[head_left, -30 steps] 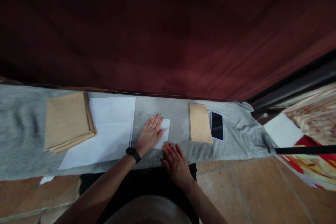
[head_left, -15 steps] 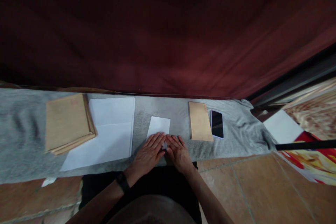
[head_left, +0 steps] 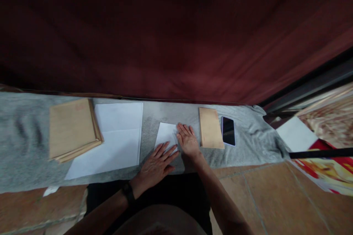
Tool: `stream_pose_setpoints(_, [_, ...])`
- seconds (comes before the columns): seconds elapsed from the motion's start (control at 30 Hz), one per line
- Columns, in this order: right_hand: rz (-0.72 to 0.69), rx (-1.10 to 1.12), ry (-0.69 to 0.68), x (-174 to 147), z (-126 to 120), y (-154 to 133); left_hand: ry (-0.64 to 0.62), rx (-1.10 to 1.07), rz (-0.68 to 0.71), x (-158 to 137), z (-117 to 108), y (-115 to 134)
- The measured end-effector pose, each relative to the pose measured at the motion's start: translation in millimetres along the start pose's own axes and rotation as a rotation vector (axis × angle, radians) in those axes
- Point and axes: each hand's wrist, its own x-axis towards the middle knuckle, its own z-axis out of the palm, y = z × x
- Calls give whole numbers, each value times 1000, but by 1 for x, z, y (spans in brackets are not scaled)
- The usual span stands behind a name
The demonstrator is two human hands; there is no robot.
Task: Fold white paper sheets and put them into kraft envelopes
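A small white folded paper (head_left: 167,130) lies on the grey cloth in front of me. My left hand (head_left: 157,164) rests flat over its near edge, fingers spread. Along the right edge of the paper lies my right hand (head_left: 188,140), its fingers stretched out and pointing away from me. Part of the paper is hidden under both hands. On the right, a brown envelope (head_left: 211,127) lies a little way from my right hand.
Several brown envelopes (head_left: 72,127) are stacked on the left, overlapping large white paper sheets (head_left: 118,143) with a crease across. A phone (head_left: 228,131) lies right of the single envelope. Grey cloth (head_left: 256,136) covers the narrow surface. A dark red curtain (head_left: 176,44) hangs behind.
My right hand has moved away from me and slightly right, up along the paper's right edge. My left hand stays at the near edge, fingers more spread. More of the paper shows.
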Motion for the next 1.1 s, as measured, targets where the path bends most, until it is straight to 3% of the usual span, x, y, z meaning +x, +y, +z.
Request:
stream_pose_setpoints(0.2, [-10,2,45,7,1,-13,8,-4,-11,1,1,2])
stream_pose_setpoints(0.37, [-367,98,-116,-7,9,-36,-23,-85,-90,-5,10,8])
stream_pose_setpoints(0.47, [-415,58,-152,-6,16,-39,-20,-120,-99,-5,11,9])
stream_pose_setpoints(0.63, [-300,-5,-88,19,22,-28,21,-87,-4,0,0,5])
stream_pose_setpoints(0.83, [5,-28,-54,57,8,-21,32,-34,81,0,-7,2])
stream_pose_setpoints(1.1, [197,153,-57,82,-2,-19,78,-32,113,-5,-7,3])
